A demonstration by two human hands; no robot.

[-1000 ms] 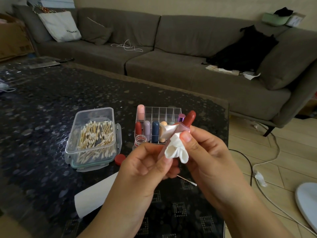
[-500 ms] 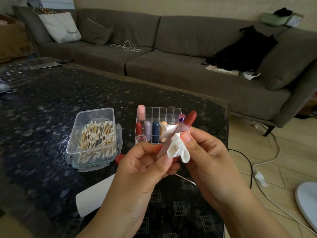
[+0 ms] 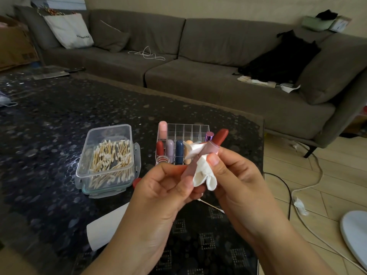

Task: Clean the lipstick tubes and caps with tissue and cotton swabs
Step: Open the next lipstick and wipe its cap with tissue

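A pink lipstick tube (image 3: pixel 211 148) with its red bullet extended is held tilted above the table. My left hand (image 3: pixel 166 187) grips the tube's lower end. My right hand (image 3: pixel 234 175) pinches a crumpled white tissue (image 3: pixel 203 173) against the tube's side, thumb on top. Behind them stands a clear acrylic organizer (image 3: pixel 184 132) holding several lipsticks in red, lilac, navy, peach and pink. A clear box of cotton swabs (image 3: pixel 109 157) sits to its left. One loose cotton swab (image 3: pixel 210 205) lies on the table under my hands.
A red cap (image 3: pixel 136 182) lies by the swab box. A white paper sheet (image 3: pixel 105 229) lies near the dark table's front. A grey sofa (image 3: pixel 198 62) runs behind. Cables (image 3: pixel 297 195) and a white fan base (image 3: pixel 355 233) are on the wooden floor at right.
The tube and tissue have shifted very slightly in my hands. Otherwise the scene looks the same.
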